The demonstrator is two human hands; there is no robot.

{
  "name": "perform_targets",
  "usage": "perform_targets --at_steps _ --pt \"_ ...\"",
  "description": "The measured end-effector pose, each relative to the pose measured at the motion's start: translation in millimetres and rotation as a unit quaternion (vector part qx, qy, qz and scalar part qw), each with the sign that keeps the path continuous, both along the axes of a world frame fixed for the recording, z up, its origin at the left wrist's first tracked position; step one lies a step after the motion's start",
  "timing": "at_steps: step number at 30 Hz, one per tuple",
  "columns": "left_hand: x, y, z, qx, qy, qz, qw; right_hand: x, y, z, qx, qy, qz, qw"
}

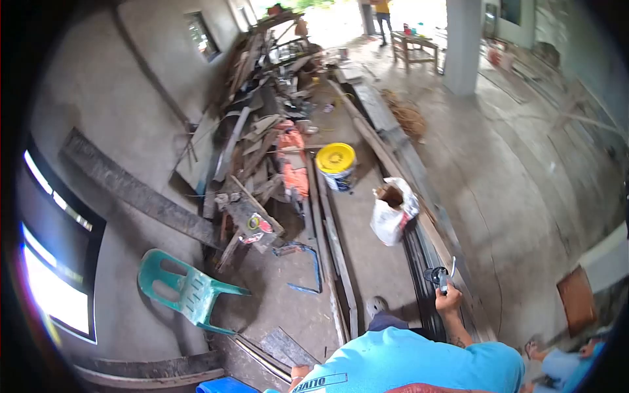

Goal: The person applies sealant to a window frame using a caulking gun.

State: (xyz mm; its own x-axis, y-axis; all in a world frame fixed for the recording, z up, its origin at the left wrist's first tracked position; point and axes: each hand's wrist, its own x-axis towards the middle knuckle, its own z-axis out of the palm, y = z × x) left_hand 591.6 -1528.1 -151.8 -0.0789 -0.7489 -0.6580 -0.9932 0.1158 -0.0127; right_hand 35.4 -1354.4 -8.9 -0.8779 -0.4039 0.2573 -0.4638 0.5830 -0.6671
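Step in hand, prob.: handling the grey-and-black tool point(443, 280) (a grinder, maybe; too blurred to be sure). R hand point(449, 301) has its grip closed round the tool, which shows over the near end of the long dark bars point(420, 281) on the floor's R side. L hand point(300, 372) is low, at the near edge of the floor in view, by a flat board point(287, 347); can't tell if that grip holds anything. Any move of the tool calls for a steady R wrist & clearance from the bars.

Floor point(511, 216) is grey concrete, w/ a white sack point(390, 223) & yellow-lidded bucket point(337, 171) nr the middle, green chair point(196, 298) toward the L wall point(85, 92), scrap pile point(229, 147) running along it. Another person point(560, 365) is partly visible, near R corner.
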Motion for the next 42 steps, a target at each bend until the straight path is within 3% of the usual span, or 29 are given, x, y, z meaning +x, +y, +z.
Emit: perform_targets --at_steps 1,3,5,6,7,8,9,10,13,15,17,19,21,23,24,26,29,30,32,33,34,35,36,37,38,39,40,41,42 --pt "-6.8 -18.8 13.6 0.056 -0.102 -0.16 0.98 -10.3 -31.1 11.0 0.046 -0.058 -0.002 0.997" --pt "-44.6 -46.0 91.9 -0.025 -0.105 -0.189 0.976 -32.6 -89.2 23.6 0.077 -0.104 0.006 0.992" --pt "-27.6 -85.0 60.6 -0.049 -0.097 -0.137 0.985 -50.4 -152.5 61.6 -0.041 -0.106 0.052 0.992" --pt "-21.2 -95.1 50.3 -0.154 0.031 -0.015 0.988 -52.6 -183.2 108.4 -0.032 -0.132 0.058 0.989" --pt "-22.3 -99.9 48.7 -0.254 0.155 0.107 0.949 -57.4 -209.2 128.3 -0.134 -0.044 0.106 0.984" --pt "-27.4 -107.2 50.0 -0.246 0.213 0.229 0.917 -64.0 -231.2 146.2 -0.164 -0.046 0.131 0.977" --pt "-32.3 -117.3 55.8 -0.232 0.266 0.346 0.869 -62.0 -251.2 190.2 -0.218 0.052 0.162 0.961" --pt "-51.0 -116.5 82.9 -0.248 0.27 0.365 0.856 -68.1 -272.1 202.9 -0.229 0.03 0.157 0.96" --pt "-49.1 -121.1 82.9 -0.293 0.221 0.341 0.866 -70.0 -326.6 277.3 -0.375 -0.017 0.195 0.906" --pt "-41.5 -110.1 74.7 -0.339 0.205 0.334 0.855 -79.9 -368.3 302.0 -0.449 0.028 0.207 0.869" --pt "-21.3 -100.5 53.1 -0.304 0.237 0.46 0.8 -80.7 -402.1 334.2 -0.482 0.054 0.193 0.853" --pt "-15.2 -77.1 55.6 -0.287 0.214 0.495 0.791 -73.3 -425.8 361.2 -0.518 0.007 0.218 0.827" --pt "6.0 -52.2 44.9 -0.235 0.007 0.409 0.882 -63.6 -449.7 376.3 -0.538 0.048 0.233 0.809" --pt "28.1 -18.7 41.9 -0.183 0.077 0.367 0.909 -51.0 -470.7 378.2 -0.529 0.066 0.25 0.809" --pt "20.5 -6.8 27.5 -0.233 0.033 0.58 0.78 -43.2 -483.3 375.2 -0.525 0.064 0.264 0.807" --pt "41.9 7.6 3.0 -0.176 0.038 0.605 0.776 -21.8 -508.8 369.6 -0.511 0.067 0.291 0.806" --pt "70.9 20.4 -14.7 -0.057 -0.128 0.297 0.944 25.2 -565.3 355.3 -0.494 0.053 0.292 0.817" --pt "91.2 25.4 -22.5 -0.051 -0.129 0.307 0.941 46.7 -587.3 351.4 -0.486 0.03 0.294 0.823" --pt "134.0 -60.5 -57.1 -0.026 -0.097 0.221 0.97 86.5 -636.6 340.2 -0.465 0.019 0.269 0.843" --pt "153.8 -35.2 -59.2 -0.008 -0.08 0.19 0.978 115.6 -665.1 332.4 -0.466 0.004 0.265 0.844" --pt "176.2 -49.3 -52.5 -0.067 -0.036 0.282 0.956 155.1 -682.3 330.5 -0.422 -0.021 0.234 0.876" --pt "192.3 -65.4 -48.4 -0.157 0.125 0.562 0.803 195.5 -695.1 328.9 -0.368 -0.044 0.208 0.905" --pt "223.6 -86.1 -76.0 -0.111 0.062 0.516 0.847 235.7 -714.4 318.4 -0.462 0.093 0.278 0.837" --pt "238.2 -112.2 -64.1 -0.158 0.08 0.618 0.766 272.6 -715.7 317.7 -0.34 0.192 0.229 0.891" --pt "255.8 -138.8 -46.0 -0.162 0.093 0.67 0.718 304.5 -722.8 313.5 -0.311 0.175 0.211 0.91" --pt "277.3 -159.3 -28.2 -0.198 0.125 0.68 0.695 318.0 -733.4 308.1 -0.332 0.219 0.259 0.88" --pt "306.0 -174.8 -27.0 -0.215 0.162 0.67 0.692 345.5 -735.7 314.4 -0.299 0.243 0.264 0.884" --pt "327.6 -195.9 -12.3 -0.232 0.213 0.698 0.644 371.8 -742.2 323.6 -0.275 0.265 0.264 0.886" --pt "353.3 -216.0 -4.9 -0.232 0.189 0.696 0.652 384.7 -758.4 322.7 -0.303 0.191 0.305 0.882"
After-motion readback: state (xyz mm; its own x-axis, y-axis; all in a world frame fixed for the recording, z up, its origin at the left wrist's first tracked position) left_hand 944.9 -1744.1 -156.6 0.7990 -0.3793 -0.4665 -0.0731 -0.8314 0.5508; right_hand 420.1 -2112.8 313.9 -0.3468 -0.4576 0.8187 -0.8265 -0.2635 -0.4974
